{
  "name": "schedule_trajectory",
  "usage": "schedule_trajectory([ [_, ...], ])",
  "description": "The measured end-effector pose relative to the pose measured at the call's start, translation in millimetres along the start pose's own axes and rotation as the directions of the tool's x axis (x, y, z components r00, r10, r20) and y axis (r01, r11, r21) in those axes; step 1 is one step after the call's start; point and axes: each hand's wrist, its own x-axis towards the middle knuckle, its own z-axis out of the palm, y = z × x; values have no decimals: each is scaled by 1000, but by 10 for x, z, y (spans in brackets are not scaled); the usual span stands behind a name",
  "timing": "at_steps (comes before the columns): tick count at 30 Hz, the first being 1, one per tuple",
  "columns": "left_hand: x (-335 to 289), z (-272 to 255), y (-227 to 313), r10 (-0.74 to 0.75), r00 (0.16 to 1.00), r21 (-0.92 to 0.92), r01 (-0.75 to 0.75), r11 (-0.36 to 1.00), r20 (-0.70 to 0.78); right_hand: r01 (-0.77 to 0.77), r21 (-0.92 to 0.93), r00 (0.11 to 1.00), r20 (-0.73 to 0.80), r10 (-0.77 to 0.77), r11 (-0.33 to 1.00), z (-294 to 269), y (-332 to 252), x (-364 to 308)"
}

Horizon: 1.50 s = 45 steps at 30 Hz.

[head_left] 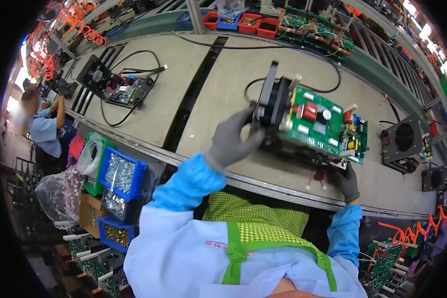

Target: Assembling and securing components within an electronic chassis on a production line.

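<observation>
In front of me is a circuit board assembly [317,120], a green board with red, white and black parts on a black chassis. A black panel with a fan [273,102] forms its left end. My left hand [233,139], in a grey glove, grips that panel's near edge, thumb and fingers curled around it. At the near right corner, my grey-gloved right hand [347,184] holds the assembly from below, its fingers partly hidden under the board. Loose wires with small white connectors [317,179] hang beneath the near side. Whether the assembly rests on the bench I cannot tell.
A similar opened unit [121,87] with a black cable lies at left on the bench [211,99]. Black fan housings [401,141] stand at right. Blue screw bins [123,174] sit at near left. Red part bins [247,23] line the back. A co-worker [47,124] stands far left.
</observation>
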Motion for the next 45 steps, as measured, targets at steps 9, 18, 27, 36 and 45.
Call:
schedule_trajectory([
  [9,1742,-90,-1480,-72,984,422,137,896,-165,7,-75,995,-101,-15,997,-86,94,183],
  [18,2830,-367,-2869,-549,831,850,349,393,-87,-19,-612,841,-437,-318,791,306,-43,-353],
  [27,2755,130,-2821,87,970,512,-195,836,228,-98,-576,850,-473,-233,812,300,-149,-316],
  [36,2779,947,-746,302,912,-563,-100,820,277,-71,-625,834,-465,-298,777,293,-18,-322],
  [45,1784,612,-1440,-242,812,-552,548,628,531,-4,-668,808,-440,-391,744,256,22,-368],
])
